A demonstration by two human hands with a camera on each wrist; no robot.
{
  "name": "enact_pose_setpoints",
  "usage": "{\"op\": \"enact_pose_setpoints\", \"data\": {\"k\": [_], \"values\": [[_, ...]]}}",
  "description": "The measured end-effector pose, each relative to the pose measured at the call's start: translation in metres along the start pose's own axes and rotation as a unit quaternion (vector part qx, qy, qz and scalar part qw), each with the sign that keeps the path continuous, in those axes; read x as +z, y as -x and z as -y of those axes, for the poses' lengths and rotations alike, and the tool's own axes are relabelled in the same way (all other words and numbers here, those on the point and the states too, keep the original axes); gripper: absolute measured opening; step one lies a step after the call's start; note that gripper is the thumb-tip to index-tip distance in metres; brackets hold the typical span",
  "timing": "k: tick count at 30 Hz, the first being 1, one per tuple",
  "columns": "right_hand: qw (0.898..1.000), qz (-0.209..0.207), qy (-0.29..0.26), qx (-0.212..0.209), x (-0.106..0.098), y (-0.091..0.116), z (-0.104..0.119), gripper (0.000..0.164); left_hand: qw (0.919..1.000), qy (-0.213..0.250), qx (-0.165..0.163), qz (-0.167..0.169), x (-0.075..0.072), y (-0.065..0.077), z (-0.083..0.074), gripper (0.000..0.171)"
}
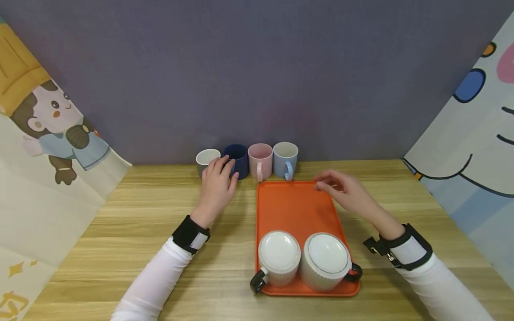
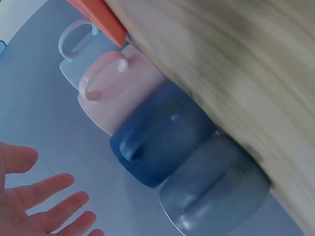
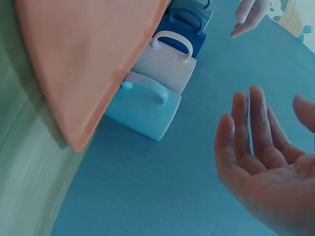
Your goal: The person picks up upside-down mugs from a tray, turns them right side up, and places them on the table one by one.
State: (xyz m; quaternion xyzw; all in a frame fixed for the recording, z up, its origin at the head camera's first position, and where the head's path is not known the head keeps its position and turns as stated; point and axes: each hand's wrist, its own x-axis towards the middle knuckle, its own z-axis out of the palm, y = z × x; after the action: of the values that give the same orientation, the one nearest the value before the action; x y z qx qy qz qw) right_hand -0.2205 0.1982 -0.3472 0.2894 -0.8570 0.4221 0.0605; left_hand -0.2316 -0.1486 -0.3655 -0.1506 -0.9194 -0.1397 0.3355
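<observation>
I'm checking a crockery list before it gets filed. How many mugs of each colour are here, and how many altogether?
Grey mug: 1
Dark blue mug: 1
Pink mug: 1
Light blue mug: 1
Pale, black-handled mugs: 2
Total: 6

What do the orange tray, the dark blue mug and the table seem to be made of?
Orange tray: probably plastic, matte, with even colour and a smooth rim.
Dark blue mug: likely glazed ceramic; a small glossy highlight shows.
Table: wood or wood-look laminate, satin; streaky grain shows, but which is unclear.
</observation>
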Motion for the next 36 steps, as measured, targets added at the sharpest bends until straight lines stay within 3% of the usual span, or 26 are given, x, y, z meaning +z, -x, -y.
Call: {"op": "enact_pose_setpoints", "data": {"k": [10, 17, 23, 31, 36], "values": [[0.999, 0.028, 0.027, -0.012, -0.003, 0.025, -0.001, 0.016, 0.9997, 0.010, 0.005, 0.020, 0.007, -0.003, -0.013, 0.037], [0.995, 0.080, 0.047, -0.023, -0.006, 0.042, -0.007, 0.013, 0.9997, 0.008, 0.011, 0.020, 0.011, -0.006, -0.018, 0.036], [0.991, 0.126, 0.023, -0.029, -0.010, 0.056, -0.009, 0.007, 0.9996, 0.010, 0.013, 0.021, 0.015, -0.007, -0.024, 0.035], [0.975, 0.215, -0.024, -0.057, -0.016, 0.073, -0.015, 0.008, 0.9992, 0.020, 0.021, 0.030, 0.021, -0.008, -0.031, 0.035], [0.954, 0.284, -0.071, -0.073, -0.020, 0.078, -0.019, 0.014, 0.9989, 0.023, 0.032, 0.025, 0.024, -0.009, -0.037, 0.038]]}}
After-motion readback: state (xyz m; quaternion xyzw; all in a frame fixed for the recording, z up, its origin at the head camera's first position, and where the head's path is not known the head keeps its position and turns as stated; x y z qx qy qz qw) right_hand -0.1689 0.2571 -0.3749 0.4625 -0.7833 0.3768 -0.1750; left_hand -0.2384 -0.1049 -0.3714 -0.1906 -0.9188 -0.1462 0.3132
